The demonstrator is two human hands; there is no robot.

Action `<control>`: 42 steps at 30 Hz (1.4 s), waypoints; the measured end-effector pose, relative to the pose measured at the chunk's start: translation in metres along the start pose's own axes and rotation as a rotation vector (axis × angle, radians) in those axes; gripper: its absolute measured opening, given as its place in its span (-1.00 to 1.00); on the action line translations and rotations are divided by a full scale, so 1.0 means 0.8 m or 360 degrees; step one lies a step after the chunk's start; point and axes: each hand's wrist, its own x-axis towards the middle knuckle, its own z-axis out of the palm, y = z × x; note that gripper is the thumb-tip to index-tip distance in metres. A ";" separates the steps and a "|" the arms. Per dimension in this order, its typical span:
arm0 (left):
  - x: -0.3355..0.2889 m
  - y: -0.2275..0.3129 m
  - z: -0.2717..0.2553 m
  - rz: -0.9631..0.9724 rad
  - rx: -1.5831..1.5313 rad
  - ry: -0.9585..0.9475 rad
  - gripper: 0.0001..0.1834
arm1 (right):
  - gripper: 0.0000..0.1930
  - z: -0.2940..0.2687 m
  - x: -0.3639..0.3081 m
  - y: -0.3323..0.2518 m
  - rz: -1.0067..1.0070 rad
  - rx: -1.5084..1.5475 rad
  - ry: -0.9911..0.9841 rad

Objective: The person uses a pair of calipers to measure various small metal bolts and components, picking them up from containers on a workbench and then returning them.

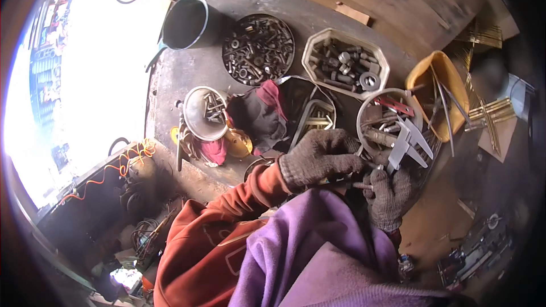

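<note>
Both my hands wear brown knit work gloves and meet in front of my body. My left hand [327, 162] is closed, thumb and fingers pointing right toward a small piece of metal; what they pinch is hidden. My right hand [390, 196] is curled closed around a dark bolt [363, 186] whose end sticks out to the left. A silver caliper [406, 146] lies just above the right fingers, across the edge of a round bowl [360, 119] of metal parts; whether those fingers touch it I cannot tell.
On the metal table stand a round tray [226, 51] of small bolts and nuts, an octagonal white tub [307, 57] of large bolts, a white bowl [196, 128] of fasteners, a dark bucket [170, 25], red-grey gloves [259, 116] and a yellow container [458, 99] with rods.
</note>
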 end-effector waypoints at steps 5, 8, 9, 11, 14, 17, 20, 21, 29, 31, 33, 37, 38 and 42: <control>0.000 -0.027 -0.006 0.0307 -0.0202 -0.0013 -0.75 | -0.76 0.006 0.005 0.004 0.0162 0.0047 0.0085; -0.003 -0.028 -0.012 0.0302 -0.0176 -0.0046 -0.70 | -0.75 0.006 0.008 0.008 0.0129 0.0096 0.0089; -0.008 -0.017 -0.013 0.0197 -0.0245 -0.0076 -0.69 | -0.75 0.009 0.007 0.008 0.0101 0.0078 0.0136; -0.011 0.000 -0.011 0.0027 -0.0257 -0.0044 -0.68 | -0.76 0.007 0.008 0.011 0.0074 0.0025 0.0138; -0.008 0.001 -0.015 0.0003 -0.0021 0.0020 -0.69 | -0.81 0.003 0.008 0.009 0.0161 -0.0052 0.0006; -0.007 -0.010 -0.013 0.0176 -0.0143 0.0011 -0.70 | -0.83 0.008 0.007 0.009 0.0139 -0.0099 0.0029; -0.012 -0.009 -0.011 0.0379 -0.0039 0.0012 -0.71 | -0.75 0.003 0.007 0.018 0.0139 -0.0125 0.0030; -0.010 -0.010 -0.012 0.0572 0.0247 0.0003 -0.70 | -0.78 0.002 0.006 0.016 0.0204 -0.0092 0.0020; 0.005 -0.003 -0.012 0.0508 0.0013 0.0030 -0.63 | -0.87 0.014 0.018 0.010 0.0355 0.0178 0.0101; 0.005 0.001 -0.020 0.0528 0.0512 0.0057 -0.62 | -0.81 0.012 0.022 -0.014 0.0411 0.0216 -0.0082; 0.003 0.004 -0.022 0.0413 0.0431 -0.0054 -0.59 | -0.78 0.012 0.022 -0.005 0.0253 0.0119 0.0066; 0.008 0.011 -0.026 0.0831 0.0874 -0.0210 -0.57 | -0.76 0.005 0.015 -0.007 0.0015 -0.0087 -0.0086; 0.017 0.008 -0.034 0.1214 0.1192 -0.0213 -0.59 | -0.76 0.005 0.017 -0.004 -0.0087 -0.0233 -0.0102; -0.007 0.001 -0.032 0.0254 0.0284 -0.0064 -0.63 | -0.75 0.012 0.011 -0.005 -0.0148 -0.0473 -0.0108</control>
